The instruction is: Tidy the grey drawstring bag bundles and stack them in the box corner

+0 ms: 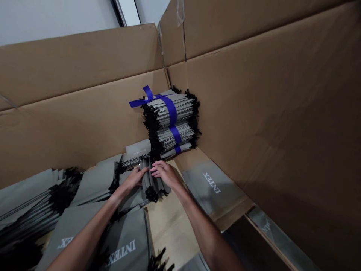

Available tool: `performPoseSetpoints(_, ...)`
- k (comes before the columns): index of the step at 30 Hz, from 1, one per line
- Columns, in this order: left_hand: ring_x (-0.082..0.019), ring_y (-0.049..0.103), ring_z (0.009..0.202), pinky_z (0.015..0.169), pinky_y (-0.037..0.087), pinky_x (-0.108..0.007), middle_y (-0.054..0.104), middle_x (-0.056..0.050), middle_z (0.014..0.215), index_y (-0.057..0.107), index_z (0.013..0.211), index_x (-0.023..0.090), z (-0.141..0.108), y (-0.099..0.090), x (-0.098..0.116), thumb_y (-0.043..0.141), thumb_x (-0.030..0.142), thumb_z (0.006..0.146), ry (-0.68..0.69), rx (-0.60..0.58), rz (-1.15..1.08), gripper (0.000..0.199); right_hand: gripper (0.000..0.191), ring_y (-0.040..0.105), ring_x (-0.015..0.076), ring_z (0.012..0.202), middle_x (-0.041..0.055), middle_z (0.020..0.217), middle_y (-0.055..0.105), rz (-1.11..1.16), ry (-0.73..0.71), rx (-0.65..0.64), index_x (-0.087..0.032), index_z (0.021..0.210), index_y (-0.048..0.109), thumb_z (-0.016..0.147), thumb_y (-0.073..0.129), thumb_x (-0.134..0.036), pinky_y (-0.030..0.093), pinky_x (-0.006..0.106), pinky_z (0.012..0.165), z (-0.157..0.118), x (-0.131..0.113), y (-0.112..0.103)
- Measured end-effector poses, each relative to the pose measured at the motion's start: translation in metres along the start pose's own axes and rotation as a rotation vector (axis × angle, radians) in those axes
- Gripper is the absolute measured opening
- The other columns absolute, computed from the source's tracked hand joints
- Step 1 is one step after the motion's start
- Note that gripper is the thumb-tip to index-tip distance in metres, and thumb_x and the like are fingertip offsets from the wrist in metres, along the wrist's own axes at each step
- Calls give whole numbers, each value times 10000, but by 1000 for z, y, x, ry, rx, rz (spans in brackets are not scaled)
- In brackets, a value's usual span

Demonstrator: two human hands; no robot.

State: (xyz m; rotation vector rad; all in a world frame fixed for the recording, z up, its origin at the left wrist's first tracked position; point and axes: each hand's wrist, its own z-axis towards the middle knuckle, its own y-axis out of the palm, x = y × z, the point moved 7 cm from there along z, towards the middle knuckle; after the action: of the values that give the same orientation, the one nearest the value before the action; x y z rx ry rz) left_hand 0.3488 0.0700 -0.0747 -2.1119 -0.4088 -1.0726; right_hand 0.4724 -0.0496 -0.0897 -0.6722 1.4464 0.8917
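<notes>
Below a tied stack, both of my hands are at a small bunch of grey drawstring bags (147, 180) standing on edge with black cords at the near end. My left hand (135, 177) is closed on the bunch's left side, thumb over the top and the other fingers mostly hidden. From the right, my right hand (166, 174) touches the bags with its fingers stretched out and slightly apart; its thumb cannot be made out. Just behind rises the tall stack of grey bags (180, 109), bound with a blue ribbon (172, 113) whose loose ends stick out to the left.
Cardboard walls (267, 94) meet in a corner behind the stack. Several piles of grey bags (94, 182) lie to the left. A flat grey bag (207, 184) printed INTEX lies at the right, beside a cardboard edge (234, 214). A printed bag pile (126, 237) is nearer to me.
</notes>
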Motion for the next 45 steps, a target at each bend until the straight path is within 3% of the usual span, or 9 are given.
performPoseSetpoints(4, -225, 756, 977, 845, 660, -414, 752, -80, 1206, 705, 1274, 168, -3, 2, 4, 702, 448, 1064, 5, -10, 19, 350, 292, 786, 192, 911, 60, 1094, 791, 31, 55, -59, -153, 1235, 715, 1125, 630, -410, 670, 397, 870, -2, 1, 8)
performPoseSetpoints(11, -215, 755, 956, 821, 663, -396, 753, -75, 1192, 706, 1265, 166, 0, 1, 2, 716, 411, 1061, 6, 26, 48, 318, 256, 733, 251, 1137, 88, 1256, 748, -48, 108, 73, -170, 1207, 732, 1078, 704, -389, 612, 491, 1022, 0, 13, -16)
performPoseSetpoints(22, -234, 756, 1001, 860, 661, -424, 750, -83, 1227, 703, 1285, 169, -2, 3, 5, 707, 444, 1062, 8, 5, 61, 354, 269, 759, 212, 985, 66, 1148, 757, 260, 92, 9, -155, 1223, 713, 1085, 698, -386, 656, 417, 892, 5, 19, 10)
performPoseSetpoints(28, -237, 758, 1001, 850, 665, -417, 748, -79, 1230, 704, 1287, 168, 1, 3, 7, 720, 416, 1056, -27, 18, 107, 339, 286, 748, 205, 959, 68, 1177, 741, 348, 118, 36, -162, 1278, 691, 1072, 718, -359, 658, 400, 858, 8, 29, 7)
performPoseSetpoints(38, -238, 757, 1021, 869, 665, -429, 745, -88, 1254, 697, 1306, 172, 0, -4, 6, 717, 411, 1059, -16, 57, 164, 344, 323, 712, 265, 1159, 103, 1354, 693, 516, 226, 118, -175, 1313, 688, 1055, 734, -364, 634, 471, 969, 1, 40, 7)
performPoseSetpoints(45, -232, 762, 991, 839, 670, -410, 752, -78, 1226, 705, 1288, 166, -7, 0, 22, 724, 405, 1057, 40, 42, 307, 333, 321, 743, 221, 1013, 86, 1249, 728, 679, 282, 125, -168, 1305, 686, 1071, 715, -385, 655, 414, 878, 5, 51, 19)
